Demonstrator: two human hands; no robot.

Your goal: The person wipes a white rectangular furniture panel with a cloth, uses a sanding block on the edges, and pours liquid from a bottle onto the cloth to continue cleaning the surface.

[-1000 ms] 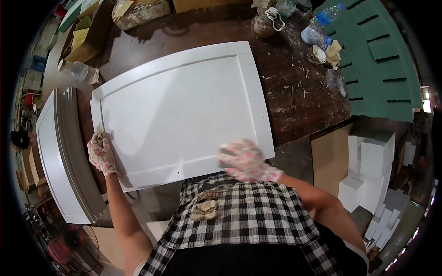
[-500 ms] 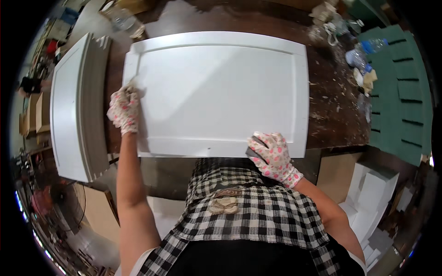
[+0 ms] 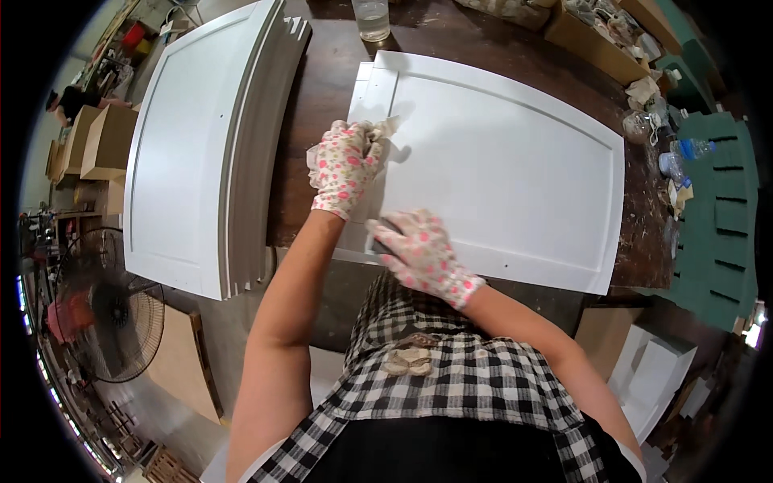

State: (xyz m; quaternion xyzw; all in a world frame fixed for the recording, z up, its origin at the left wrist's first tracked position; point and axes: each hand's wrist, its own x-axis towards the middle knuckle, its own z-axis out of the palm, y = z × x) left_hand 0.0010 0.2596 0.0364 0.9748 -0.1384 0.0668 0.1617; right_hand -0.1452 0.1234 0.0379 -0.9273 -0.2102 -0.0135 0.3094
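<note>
A white framed cabinet door (image 3: 507, 177) lies flat on the dark table, with part of another white panel showing under its left edge. At that left edge, my left hand (image 3: 346, 167), in a flower-print glove, is closed round a crumpled whitish cloth (image 3: 390, 127) that pokes out past the fingers. Near the door's front left corner is my right hand (image 3: 428, 256), gloved alike and a little blurred. Its fingers are wrapped round a dark grey sanding block (image 3: 386, 234). The block's underside is hidden.
Several white doors are stacked (image 3: 189, 153) at the left. A water-filled clear container (image 3: 371, 20) stands at the table's far side. Bottles and a cardboard box of scraps (image 3: 600, 44) lie far right, beside green slotted boards (image 3: 721, 217). A fan (image 3: 113, 306) stands lower left.
My right hand has moved left along the door's near edge with the sanding block, closer to my left hand. The view has swung left, so the door appears farther right and tilted.
</note>
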